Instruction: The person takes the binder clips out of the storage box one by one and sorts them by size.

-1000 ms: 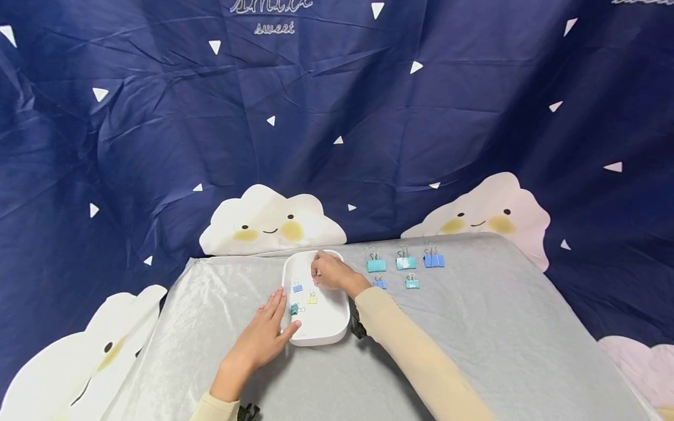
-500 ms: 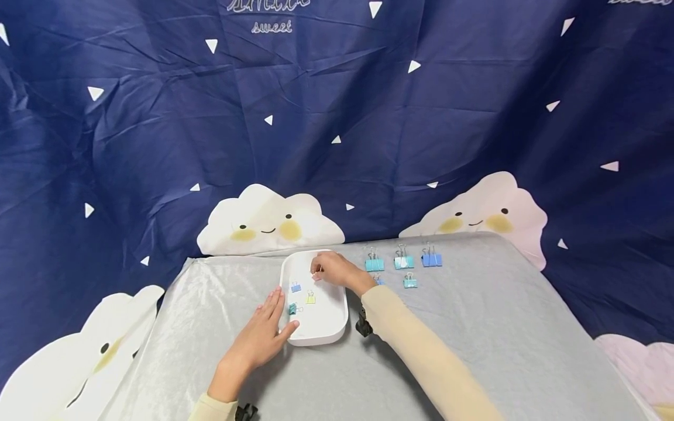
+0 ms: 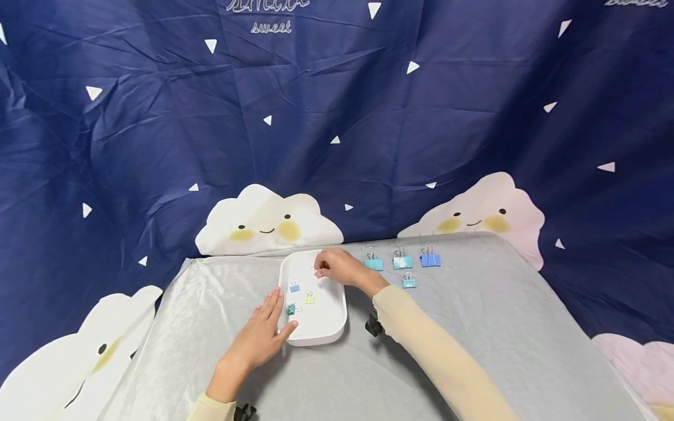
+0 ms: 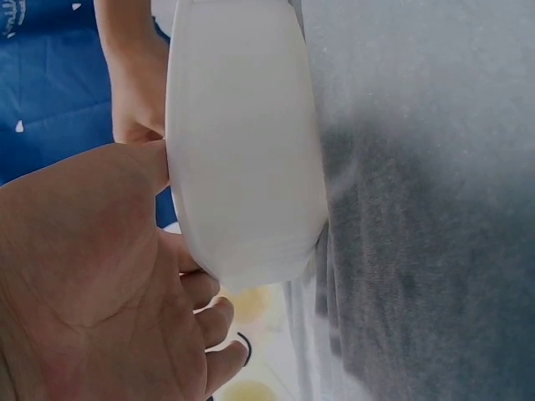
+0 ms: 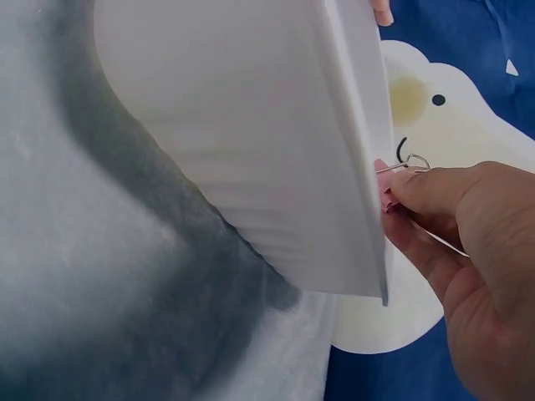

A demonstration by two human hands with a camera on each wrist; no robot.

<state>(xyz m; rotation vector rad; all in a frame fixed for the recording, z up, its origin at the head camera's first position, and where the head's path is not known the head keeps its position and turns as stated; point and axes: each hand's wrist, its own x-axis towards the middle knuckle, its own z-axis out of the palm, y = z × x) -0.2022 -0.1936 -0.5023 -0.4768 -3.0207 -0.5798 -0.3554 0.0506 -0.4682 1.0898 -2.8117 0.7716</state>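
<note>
My right hand (image 3: 342, 266) pinches a small pink binder clip (image 5: 385, 185) between thumb and fingers, over the far part of a white tray (image 3: 321, 318). My left hand (image 3: 258, 333) lies along the tray's left side with fingers straight and spread; in the left wrist view its thumb and a fingertip are at the rim (image 4: 173, 100). Inside the tray lie a small blue binder clip (image 3: 295, 287), a yellow one (image 3: 309, 298) and a teal one (image 3: 292, 309). The pink clip's wire handle sticks out beside my right thumb.
Right of the tray, a row of larger binder clips stands on the grey cloth (image 3: 474, 327): a teal one (image 3: 373, 263), a teal-and-white one (image 3: 402, 261) and a blue one (image 3: 430, 259). A smaller teal clip (image 3: 409, 282) sits in front. Behind hangs a dark blue curtain (image 3: 368, 164).
My right hand has shifted slightly back and right, and more of the pink clip shows. The right forearm now hides a small blue clip beside the tray. My left hand stays put.
</note>
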